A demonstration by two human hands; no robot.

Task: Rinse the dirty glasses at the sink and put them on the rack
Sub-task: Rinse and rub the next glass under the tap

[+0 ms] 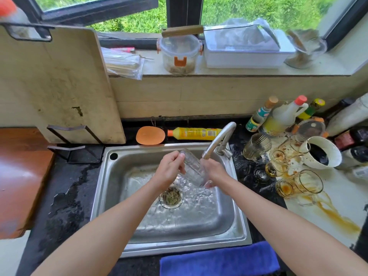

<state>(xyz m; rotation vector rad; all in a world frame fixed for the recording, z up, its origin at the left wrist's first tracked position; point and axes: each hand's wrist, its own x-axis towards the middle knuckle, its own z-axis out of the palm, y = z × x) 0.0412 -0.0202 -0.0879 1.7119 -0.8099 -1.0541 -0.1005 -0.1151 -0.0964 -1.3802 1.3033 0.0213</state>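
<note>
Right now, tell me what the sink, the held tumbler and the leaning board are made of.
Sink: looks like stainless steel, brushed grey with soft reflections. Tumbler: clear ribbed glass, or possibly hard plastic; the sink shows through it. Board: pale wood or bamboo by its look, matt, stained and scuffed.
</note>
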